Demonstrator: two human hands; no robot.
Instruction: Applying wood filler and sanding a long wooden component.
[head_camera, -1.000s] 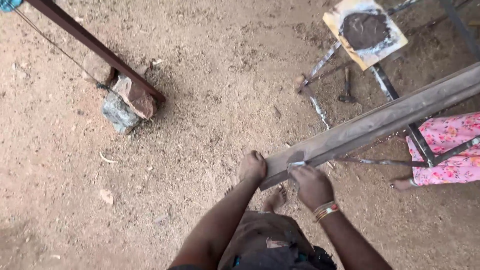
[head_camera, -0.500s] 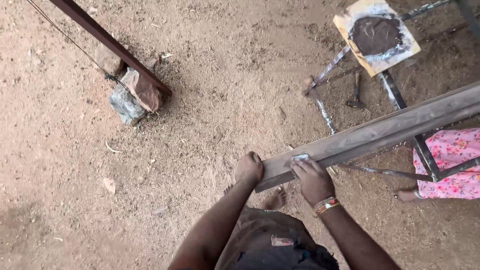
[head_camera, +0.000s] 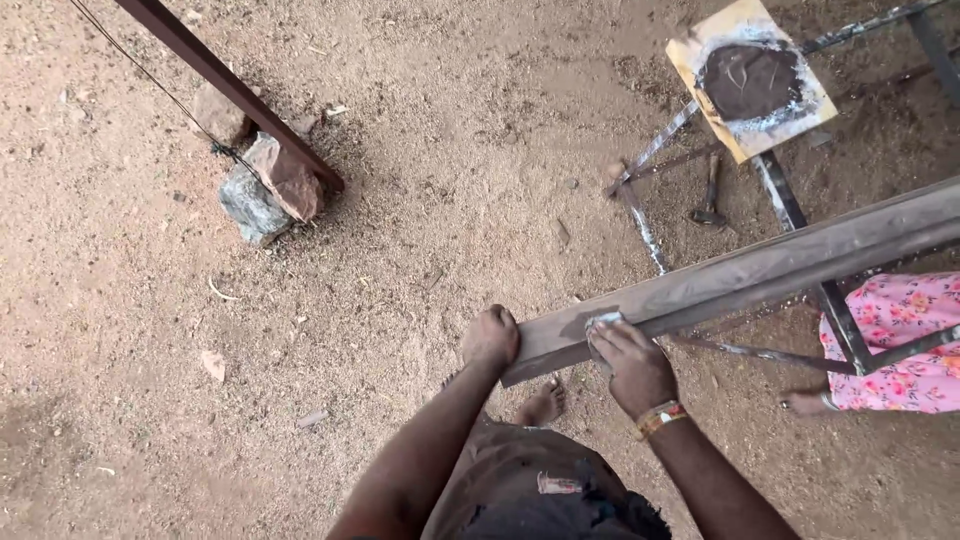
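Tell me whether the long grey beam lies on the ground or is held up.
Held up: the left hand grips the beam's end, with ground visible beneath.

I see no packages, labels, signs or screens from here. The nearest thing to one is a flat yellowish square board (head_camera: 752, 82) on the dirt at upper right, smeared dark brown in the middle with a greyish-white ring.
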